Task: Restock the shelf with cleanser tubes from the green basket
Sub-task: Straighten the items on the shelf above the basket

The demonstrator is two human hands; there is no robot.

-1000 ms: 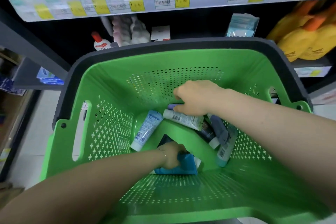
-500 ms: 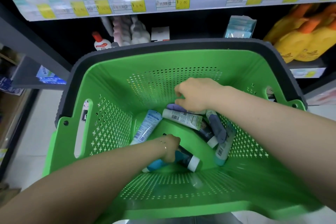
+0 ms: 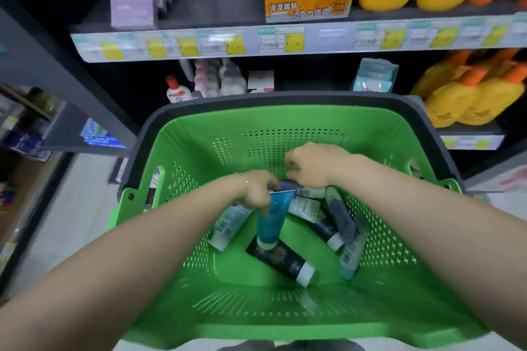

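Your left hand (image 3: pixel 256 191) grasps a blue tube (image 3: pixel 271 222) by its flat end, with the cap hanging down inside the green basket (image 3: pixel 228 134). Your right hand (image 3: pixel 313 165) is just beside it, fingers curled down onto a dark tube (image 3: pixel 288 186); I cannot tell whether they have closed on it. On the basket floor lie a black tube (image 3: pixel 278 256) with a white cap, a pale tube (image 3: pixel 229 226) at left, and a grey tube (image 3: pixel 342 221) and a teal tube (image 3: pixel 350 259) at right. Beyond the basket's far rim is the shelf (image 3: pixel 328 34), which has price labels along its edge and yellow bottles (image 3: pixel 467 100) at right.
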